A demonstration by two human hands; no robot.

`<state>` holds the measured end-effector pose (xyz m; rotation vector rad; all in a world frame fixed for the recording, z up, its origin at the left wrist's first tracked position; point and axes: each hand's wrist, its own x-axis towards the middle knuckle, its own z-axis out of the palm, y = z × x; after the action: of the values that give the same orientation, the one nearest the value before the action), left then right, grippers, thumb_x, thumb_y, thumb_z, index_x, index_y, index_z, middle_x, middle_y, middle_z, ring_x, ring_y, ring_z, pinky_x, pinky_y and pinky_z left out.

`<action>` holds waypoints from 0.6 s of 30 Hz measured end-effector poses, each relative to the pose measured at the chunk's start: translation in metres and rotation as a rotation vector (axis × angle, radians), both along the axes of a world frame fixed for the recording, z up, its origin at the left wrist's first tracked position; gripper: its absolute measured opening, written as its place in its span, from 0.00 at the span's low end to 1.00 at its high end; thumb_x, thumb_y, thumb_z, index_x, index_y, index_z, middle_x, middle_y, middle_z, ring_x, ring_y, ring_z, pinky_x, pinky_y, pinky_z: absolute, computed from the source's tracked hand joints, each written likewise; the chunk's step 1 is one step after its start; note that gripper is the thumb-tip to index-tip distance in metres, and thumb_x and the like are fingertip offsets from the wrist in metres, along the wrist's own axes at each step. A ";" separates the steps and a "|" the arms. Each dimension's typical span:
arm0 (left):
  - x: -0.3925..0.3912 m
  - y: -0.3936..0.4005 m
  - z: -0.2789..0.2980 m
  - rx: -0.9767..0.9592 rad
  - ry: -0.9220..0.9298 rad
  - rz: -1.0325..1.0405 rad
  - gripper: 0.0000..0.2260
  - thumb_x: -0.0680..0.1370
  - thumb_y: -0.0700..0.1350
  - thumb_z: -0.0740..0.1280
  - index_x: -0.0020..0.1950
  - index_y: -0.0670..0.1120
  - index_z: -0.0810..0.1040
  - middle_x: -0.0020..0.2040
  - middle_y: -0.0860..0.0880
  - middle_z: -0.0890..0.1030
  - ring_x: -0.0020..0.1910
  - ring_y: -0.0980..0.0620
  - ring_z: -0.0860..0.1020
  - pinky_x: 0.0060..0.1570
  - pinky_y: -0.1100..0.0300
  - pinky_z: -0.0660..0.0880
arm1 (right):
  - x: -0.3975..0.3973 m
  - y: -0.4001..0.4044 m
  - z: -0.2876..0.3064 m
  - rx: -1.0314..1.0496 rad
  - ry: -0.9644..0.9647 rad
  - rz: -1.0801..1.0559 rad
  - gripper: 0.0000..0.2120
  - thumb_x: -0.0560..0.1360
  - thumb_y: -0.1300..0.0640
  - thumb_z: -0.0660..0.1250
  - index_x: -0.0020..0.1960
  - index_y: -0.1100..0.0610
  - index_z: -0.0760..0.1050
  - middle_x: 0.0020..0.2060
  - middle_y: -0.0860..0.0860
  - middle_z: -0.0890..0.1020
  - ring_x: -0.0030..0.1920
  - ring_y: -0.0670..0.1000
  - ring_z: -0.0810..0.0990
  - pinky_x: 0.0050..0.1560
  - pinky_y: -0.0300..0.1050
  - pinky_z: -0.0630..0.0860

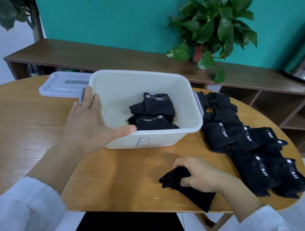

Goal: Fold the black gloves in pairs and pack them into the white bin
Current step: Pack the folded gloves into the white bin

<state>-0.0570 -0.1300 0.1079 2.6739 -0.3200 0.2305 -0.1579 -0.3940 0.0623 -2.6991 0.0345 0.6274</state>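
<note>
**Gloves: one folded pair in hand, bin steadied**

Gloves lie bunched under my right hand at the lower centre of the frame, near the front edge of the wooden table. My fingers curl round the upper end of the bundle and pinch it; the lower end trails out from under my wrist toward the table's edge. My left hand rests with straight fingers on the left rim of the white bin, thumb over the near edge, gripping nothing.

The bin sits above and a little left of the bundle, marked B on its near wall. Folded pairs already lie inside, toward its right side, leaving bare floor on the left. A pile of loose gloves waits at the right of the frame, apart from my right hand.

To do this step well, I judge I should gather the trailing end before lifting, so the fold does not open, then carry the bundle up over the near rim and set it on the bare left floor beside the packed pairs. My left hand should hold the bin steady meanwhile. A grey lid lies behind the bin, upper left.
</note>
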 end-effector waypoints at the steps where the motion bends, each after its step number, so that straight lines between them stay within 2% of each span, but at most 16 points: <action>1: 0.000 0.000 0.000 -0.002 0.000 -0.001 0.64 0.51 0.82 0.52 0.76 0.41 0.57 0.80 0.49 0.45 0.78 0.47 0.53 0.76 0.51 0.47 | -0.004 -0.003 0.004 0.032 0.001 -0.008 0.12 0.76 0.57 0.69 0.51 0.42 0.72 0.52 0.46 0.74 0.50 0.50 0.75 0.53 0.51 0.77; 5: 0.003 0.001 0.000 0.003 0.007 -0.010 0.64 0.51 0.83 0.51 0.75 0.41 0.57 0.80 0.49 0.46 0.78 0.47 0.52 0.76 0.50 0.49 | -0.018 -0.010 0.044 0.145 -0.047 0.015 0.10 0.75 0.57 0.70 0.49 0.42 0.74 0.50 0.45 0.76 0.49 0.48 0.77 0.53 0.50 0.78; 10: 0.006 0.002 -0.003 0.007 -0.019 -0.023 0.63 0.52 0.84 0.50 0.73 0.40 0.60 0.80 0.48 0.47 0.78 0.49 0.50 0.76 0.49 0.52 | -0.008 -0.004 0.133 0.307 -0.140 0.092 0.08 0.75 0.58 0.72 0.50 0.47 0.78 0.43 0.48 0.80 0.43 0.48 0.80 0.45 0.46 0.78; 14: 0.007 0.003 -0.005 -0.004 -0.005 -0.031 0.66 0.53 0.84 0.48 0.79 0.41 0.49 0.80 0.48 0.41 0.79 0.53 0.41 0.77 0.51 0.45 | 0.041 0.007 0.174 0.269 -0.243 0.145 0.10 0.74 0.62 0.72 0.50 0.50 0.78 0.43 0.48 0.82 0.45 0.51 0.82 0.50 0.53 0.79; 18: 0.004 0.005 -0.004 -0.024 0.023 -0.035 0.66 0.53 0.84 0.47 0.80 0.43 0.42 0.79 0.49 0.34 0.77 0.57 0.34 0.76 0.55 0.39 | 0.101 0.023 0.168 0.083 -0.281 0.199 0.11 0.74 0.61 0.72 0.52 0.49 0.76 0.46 0.46 0.80 0.47 0.49 0.80 0.52 0.49 0.78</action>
<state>-0.0534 -0.1254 0.1036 2.6430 -0.3548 0.1920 -0.0565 -0.3705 0.2301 -2.7021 -0.3284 0.2909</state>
